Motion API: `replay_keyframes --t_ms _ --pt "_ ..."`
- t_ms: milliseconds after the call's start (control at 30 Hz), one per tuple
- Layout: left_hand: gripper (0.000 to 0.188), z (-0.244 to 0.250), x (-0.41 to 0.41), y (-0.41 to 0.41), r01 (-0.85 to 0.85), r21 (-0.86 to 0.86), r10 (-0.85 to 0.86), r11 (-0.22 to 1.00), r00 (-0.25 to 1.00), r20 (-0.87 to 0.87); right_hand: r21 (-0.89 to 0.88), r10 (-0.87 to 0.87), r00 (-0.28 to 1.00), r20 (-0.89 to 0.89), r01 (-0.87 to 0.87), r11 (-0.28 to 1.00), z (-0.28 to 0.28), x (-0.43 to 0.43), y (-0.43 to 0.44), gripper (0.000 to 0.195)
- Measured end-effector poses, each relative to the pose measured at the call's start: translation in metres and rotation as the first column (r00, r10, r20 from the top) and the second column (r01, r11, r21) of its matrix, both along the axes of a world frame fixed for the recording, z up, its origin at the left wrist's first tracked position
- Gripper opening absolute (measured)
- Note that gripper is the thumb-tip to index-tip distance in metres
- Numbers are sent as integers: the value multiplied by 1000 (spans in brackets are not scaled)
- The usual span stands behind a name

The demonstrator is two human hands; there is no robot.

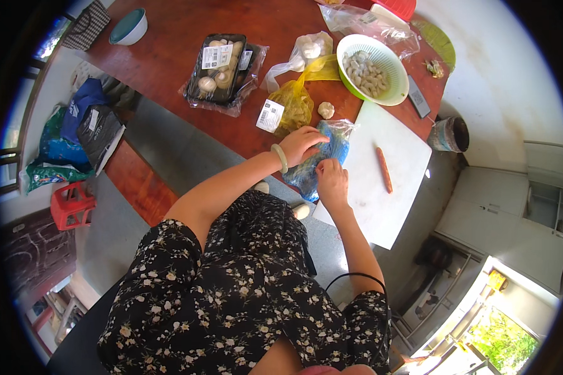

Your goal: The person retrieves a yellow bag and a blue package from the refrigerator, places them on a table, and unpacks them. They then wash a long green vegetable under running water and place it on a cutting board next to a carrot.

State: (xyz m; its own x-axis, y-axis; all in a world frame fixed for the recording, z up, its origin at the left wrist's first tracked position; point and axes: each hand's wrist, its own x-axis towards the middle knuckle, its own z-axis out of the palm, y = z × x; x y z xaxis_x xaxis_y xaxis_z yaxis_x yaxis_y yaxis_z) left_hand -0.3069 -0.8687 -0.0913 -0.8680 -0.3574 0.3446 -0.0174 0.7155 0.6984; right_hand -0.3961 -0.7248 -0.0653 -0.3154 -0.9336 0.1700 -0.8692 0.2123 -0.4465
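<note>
A blue plastic bag (334, 146) with greenish contents lies over the table's front edge and the left side of a white cutting board (373, 140). My left hand (304, 142), with a pale bangle on its wrist, grips the upper left of the bag. Lower down, the fingers of my right hand (333, 183) are curled and pinch the bag's right side. Both sets of fingertips are partly hidden. On the board, to the right of the bag, lies a slim orange-red stick of food (384, 170), perhaps a carrot or sausage. A garlic bulb (326, 110) sits just beyond the bag.
On the red-brown wooden table (169, 61) are wrapped mushroom trays (218, 70), a yellow net bag (294, 105), a clear bag of garlic (312, 49) and a white colander (399, 82) of peeled shrimp. A grey phone-like slab (418, 97) and a lidded bowl (130, 28) stand farther out.
</note>
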Motion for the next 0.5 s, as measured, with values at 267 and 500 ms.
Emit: replay_keyframes --t_ms 267,500 --pt "36 -2 -1 5 -39 -45 39 998 999 1 -52 81 995 -52 -84 995 -12 -4 -4 14" --pt "38 -7 1 3 -42 -23 43 999 999 23 -49 123 985 -123 -130 990 -16 -7 -6 10"
